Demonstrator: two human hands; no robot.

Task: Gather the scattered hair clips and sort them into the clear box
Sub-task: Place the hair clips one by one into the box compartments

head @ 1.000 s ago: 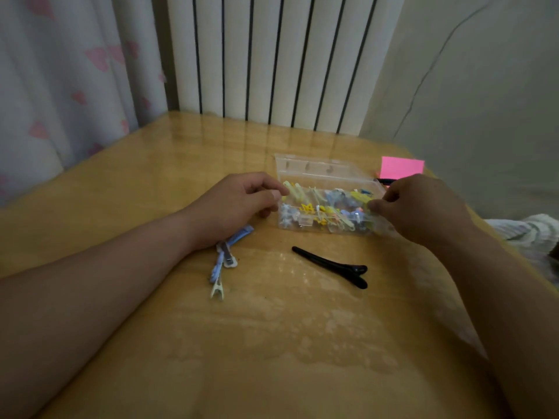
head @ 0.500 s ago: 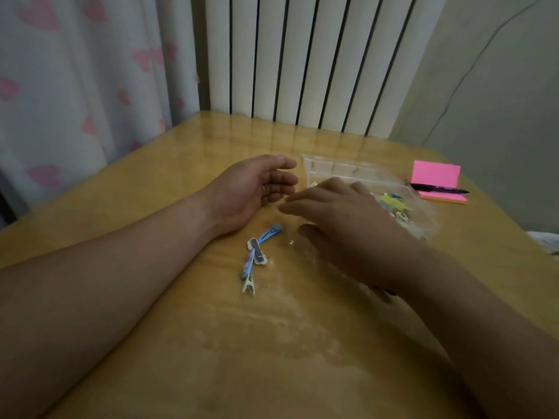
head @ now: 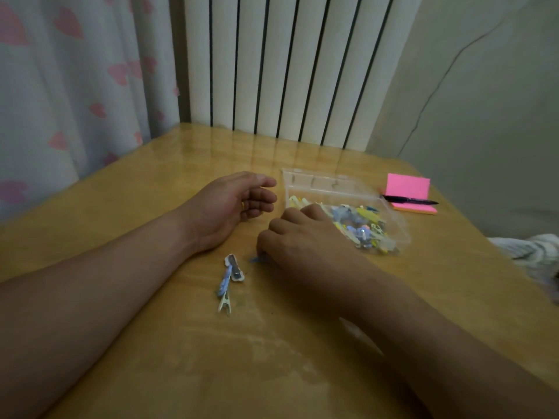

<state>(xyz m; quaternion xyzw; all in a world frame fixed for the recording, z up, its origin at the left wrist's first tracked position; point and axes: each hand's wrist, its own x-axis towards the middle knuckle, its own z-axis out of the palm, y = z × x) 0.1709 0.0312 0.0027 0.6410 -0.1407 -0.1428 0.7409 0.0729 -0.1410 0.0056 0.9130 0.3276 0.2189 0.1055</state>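
The right hand [head: 305, 240] is reaching across the middle of the frame with its knuckles up and its fingers curled down onto the table [head: 151, 343], and it is pinching at a small blue clip [head: 255, 259] whose tip is just peeking out at the hand's lower left edge; whether the fingers are already gripping it cannot be told, since the hand is covering the rest. It is working palm-down like this, I judge, because a flat clip needs to be pried up by the fingertips. The left hand [head: 233, 204] is lying just above and left of it, on its outer edge, fingers loosely half-curled and holding nothing, thumb toward the clear box [head: 338, 184]; it is probably waiting there to steady the box. Below the left wrist, a little left of center, a few loose clips [head: 230, 278] are lying touching one another in a short line: a white-edged one, a blue one and a pale one at the bottom. The box is sitting open just right of both hands, and a heap of yellow, blue and white clips is filling its nearer part, so most of the gathering looks done. Further right, near the table's edge, a black pen [head: 410, 201] is resting across a pink notepad [head: 408, 189].
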